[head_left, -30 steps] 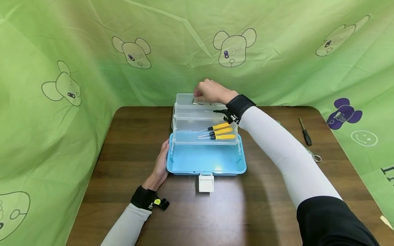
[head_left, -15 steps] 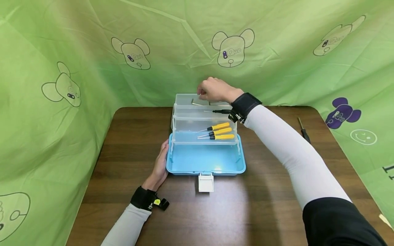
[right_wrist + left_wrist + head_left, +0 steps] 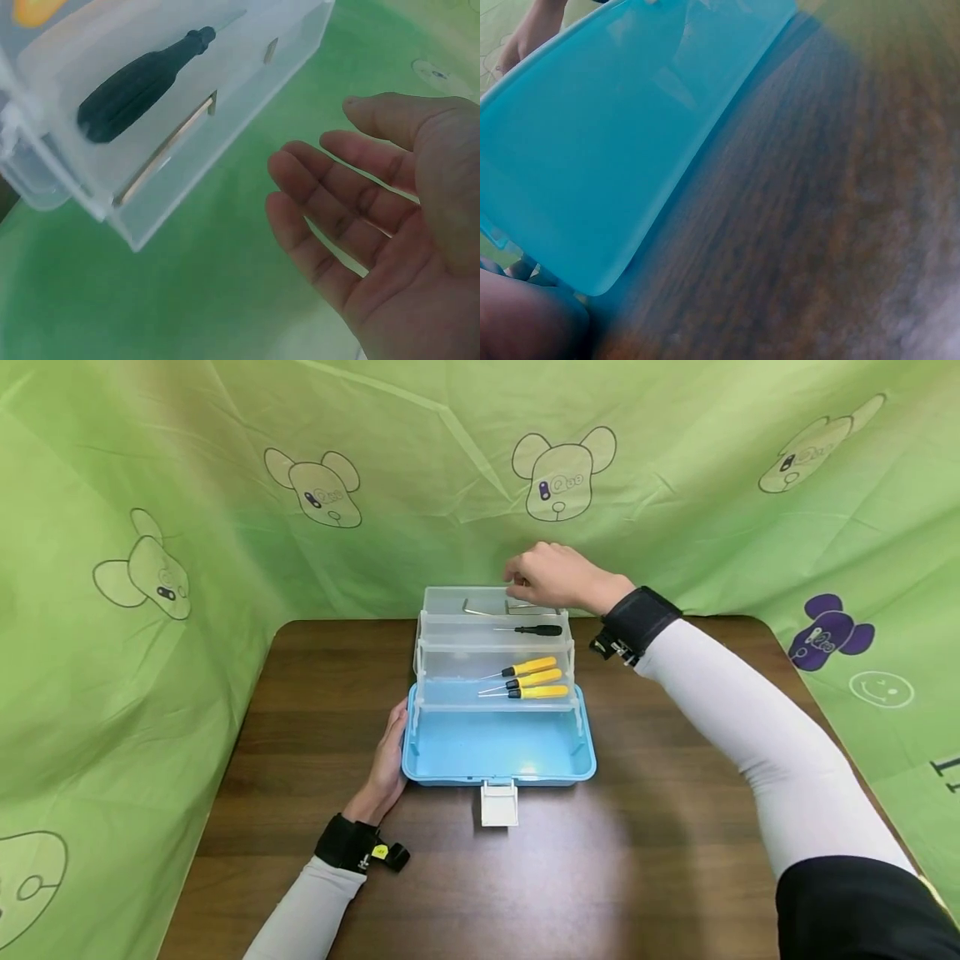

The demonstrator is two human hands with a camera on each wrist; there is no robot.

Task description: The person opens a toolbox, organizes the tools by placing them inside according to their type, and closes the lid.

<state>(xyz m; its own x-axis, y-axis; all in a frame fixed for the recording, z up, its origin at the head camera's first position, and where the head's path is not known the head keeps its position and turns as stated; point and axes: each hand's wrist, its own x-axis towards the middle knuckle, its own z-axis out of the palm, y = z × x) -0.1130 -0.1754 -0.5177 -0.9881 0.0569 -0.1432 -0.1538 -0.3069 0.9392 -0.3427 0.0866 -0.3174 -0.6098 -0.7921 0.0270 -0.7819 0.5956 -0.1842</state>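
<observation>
A light blue toolbox [image 3: 498, 768] stands unfolded, with clear stepped trays rising at its back. My left hand [image 3: 386, 768] rests against the toolbox's left side; in the left wrist view, part of that hand [image 3: 525, 315] shows near the box's lower corner. Beside the top tray [image 3: 442, 600] is my right hand [image 3: 558, 577], fingers relaxed and slightly bent, holding nothing, as the right wrist view shows it [image 3: 405, 202]. L-shaped hex keys [image 3: 480, 612] lie in that top tray. Below them, a black-handled screwdriver [image 3: 540, 630] occupies the middle tray. Three yellow-handled screwdrivers [image 3: 543, 692] lie in the lowest tray.
A white latch [image 3: 499, 806] hangs off the toolbox's front over the wooden table [image 3: 300, 718]. Green printed cloth [image 3: 420, 527] hangs close behind the trays and along both sides. The right sleeve covers much of the table's right part.
My right hand has drawn away to the right from the top tray, uncovering the hex keys and the black screwdriver's handle. The left hand stays against the toolbox.
</observation>
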